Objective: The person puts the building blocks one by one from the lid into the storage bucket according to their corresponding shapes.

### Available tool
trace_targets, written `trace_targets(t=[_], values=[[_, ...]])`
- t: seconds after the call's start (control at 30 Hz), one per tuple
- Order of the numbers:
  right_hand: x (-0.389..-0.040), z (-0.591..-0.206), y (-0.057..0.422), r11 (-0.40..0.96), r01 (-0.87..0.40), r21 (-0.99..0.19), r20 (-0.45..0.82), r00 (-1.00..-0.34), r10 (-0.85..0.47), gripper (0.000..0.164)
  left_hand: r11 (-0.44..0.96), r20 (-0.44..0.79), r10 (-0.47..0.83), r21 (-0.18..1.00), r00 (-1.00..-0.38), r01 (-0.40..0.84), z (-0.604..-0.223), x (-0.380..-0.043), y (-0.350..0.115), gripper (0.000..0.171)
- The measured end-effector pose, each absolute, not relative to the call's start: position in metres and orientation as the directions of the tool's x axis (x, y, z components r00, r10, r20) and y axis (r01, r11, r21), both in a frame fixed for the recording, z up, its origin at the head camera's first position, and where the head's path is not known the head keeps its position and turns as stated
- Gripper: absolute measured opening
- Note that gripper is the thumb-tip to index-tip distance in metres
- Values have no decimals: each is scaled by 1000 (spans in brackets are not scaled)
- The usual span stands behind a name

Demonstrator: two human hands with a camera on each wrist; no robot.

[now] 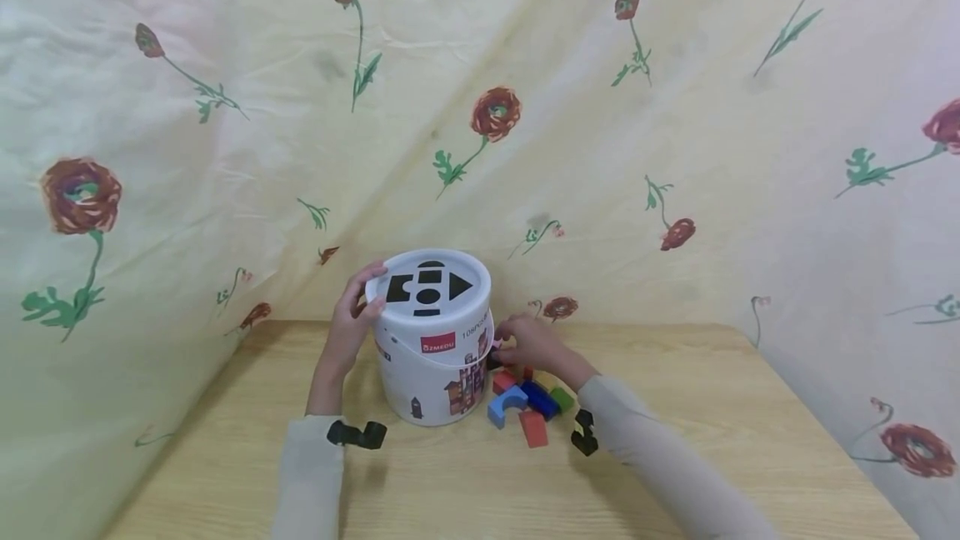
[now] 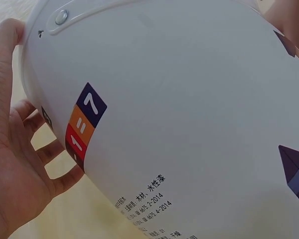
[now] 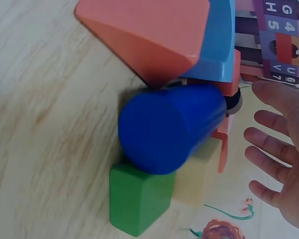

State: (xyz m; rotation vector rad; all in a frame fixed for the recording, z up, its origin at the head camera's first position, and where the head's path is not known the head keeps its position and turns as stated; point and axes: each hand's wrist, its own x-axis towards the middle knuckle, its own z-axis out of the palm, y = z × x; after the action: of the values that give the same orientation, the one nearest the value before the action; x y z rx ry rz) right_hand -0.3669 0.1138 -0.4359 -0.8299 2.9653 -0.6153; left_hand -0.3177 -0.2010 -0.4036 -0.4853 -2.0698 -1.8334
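Note:
A white lidded bucket (image 1: 427, 357) with printed pictures stands upright on the table. Dark cut-out shapes, among them a triangle and a circle, show in its lid (image 1: 405, 266). My left hand (image 1: 349, 332) holds the bucket at its upper left, with digits over the lid's rim; in the left wrist view other fingers lie against the side. By the bucket's right side is my right hand (image 1: 536, 344), its fingers loosely bent and apart in the right wrist view, holding nothing. Near it lie a blue cylinder (image 3: 159, 129), a green block (image 3: 139, 199) and a light blue arch (image 1: 507, 403).
Among the pile are also a red wedge-like block (image 1: 534, 428), another red block (image 1: 503, 382) and a pale yellow block (image 3: 197, 174), close together right of the bucket. Behind the wooden table (image 1: 675, 407) hangs a flowered cloth (image 1: 562, 157).

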Motion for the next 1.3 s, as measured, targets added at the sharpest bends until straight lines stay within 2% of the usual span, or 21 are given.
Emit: trace_targets(t=[0.3, 0.7, 1.3], values=[[-368, -443, 110, 797, -476, -372, 66, -870, -489, 26, 119, 461, 34, 879, -887, 461, -405, -317, -200, 53], [-367, -444, 107, 806, -484, -341, 63, -867, -494, 17, 121, 465, 32, 877, -885, 466, -404, -320, -198, 54], [-369, -447, 104, 784, -474, -401, 16, -859, -511, 33, 109, 465, 35, 878, -885, 466, -405, -320, -202, 53]])
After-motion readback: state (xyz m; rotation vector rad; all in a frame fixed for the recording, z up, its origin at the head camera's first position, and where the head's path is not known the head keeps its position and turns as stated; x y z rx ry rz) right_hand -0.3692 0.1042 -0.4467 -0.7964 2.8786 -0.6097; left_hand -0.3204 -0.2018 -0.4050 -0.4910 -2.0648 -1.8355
